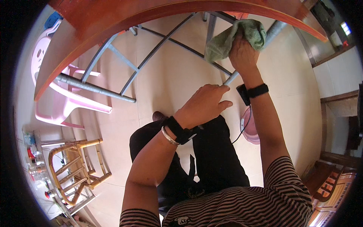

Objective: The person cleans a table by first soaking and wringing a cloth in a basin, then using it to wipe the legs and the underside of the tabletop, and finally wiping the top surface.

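My right hand [244, 55] is closed on a green cloth [221, 43], which is bunched over it and pressed around a grey metal table leg [276, 32]. The leg belongs to a folding frame of crossed bars [164, 39] under a reddish-brown wooden tabletop [94, 24]. My left hand [204, 106] hangs in front of my knees with nothing in it. Its index finger and thumb stand apart, while the other fingers are mostly hidden. Close to its fingertips is the lower end of the same leg. Each wrist wears a black band, and the left also has a silver bangle.
A pink plastic chair [64, 100] stands at the left, partly under the table. Nearer on that side is a bamboo chair [77, 166] beside a rack of jars. A pink basin [251, 126] sits on the floor by my right forearm. Wooden furniture [329, 181] lines the lower right.
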`<state>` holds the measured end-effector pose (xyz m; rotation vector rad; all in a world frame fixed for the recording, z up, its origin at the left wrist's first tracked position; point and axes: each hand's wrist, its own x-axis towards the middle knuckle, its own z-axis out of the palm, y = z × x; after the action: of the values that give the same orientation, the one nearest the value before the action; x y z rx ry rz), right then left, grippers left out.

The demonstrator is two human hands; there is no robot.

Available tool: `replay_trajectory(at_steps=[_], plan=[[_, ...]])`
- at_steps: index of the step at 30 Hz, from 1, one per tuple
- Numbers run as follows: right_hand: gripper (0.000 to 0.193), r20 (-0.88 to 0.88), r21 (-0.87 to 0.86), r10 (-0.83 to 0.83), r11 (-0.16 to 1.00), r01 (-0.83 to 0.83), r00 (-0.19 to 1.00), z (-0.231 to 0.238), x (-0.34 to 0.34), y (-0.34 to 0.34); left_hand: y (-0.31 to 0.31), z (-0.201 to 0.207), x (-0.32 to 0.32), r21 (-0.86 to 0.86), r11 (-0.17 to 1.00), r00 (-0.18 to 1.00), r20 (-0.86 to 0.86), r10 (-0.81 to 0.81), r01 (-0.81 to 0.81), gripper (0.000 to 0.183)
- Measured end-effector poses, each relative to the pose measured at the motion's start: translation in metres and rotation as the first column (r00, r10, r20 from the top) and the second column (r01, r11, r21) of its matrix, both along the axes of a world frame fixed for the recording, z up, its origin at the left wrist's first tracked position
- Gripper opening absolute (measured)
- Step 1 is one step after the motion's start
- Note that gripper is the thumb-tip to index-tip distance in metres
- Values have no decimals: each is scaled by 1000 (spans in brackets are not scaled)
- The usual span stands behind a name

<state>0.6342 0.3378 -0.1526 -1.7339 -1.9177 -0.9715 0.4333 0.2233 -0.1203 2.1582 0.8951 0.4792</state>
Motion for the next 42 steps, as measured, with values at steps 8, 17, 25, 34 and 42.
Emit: replay_trajectory(at_steps=[8,17,25,34,42], plan=[[41,72,330,191,921,-204,979,-4,-52,117,-19,15,-38,80,996,996,-78,34,-28,39],[74,-109,-441,82,889,-122,991,31,-38,110,-23,10,-53,217,969,992,-21,125,-118,12],[60,275,-333,-196,899,285,941,36,-5,55,-50,20,-65,161,981,972,-186,142,-113,29],[50,411,-493,276,869,-43,869,35,-134,259,-53,31,-85,155,987,945,-315,84,-36,35],[37,307,-556,370,818,-150,877,53,-189,323,-30,7,-77,157,978,932,-315,181,-137,35]])
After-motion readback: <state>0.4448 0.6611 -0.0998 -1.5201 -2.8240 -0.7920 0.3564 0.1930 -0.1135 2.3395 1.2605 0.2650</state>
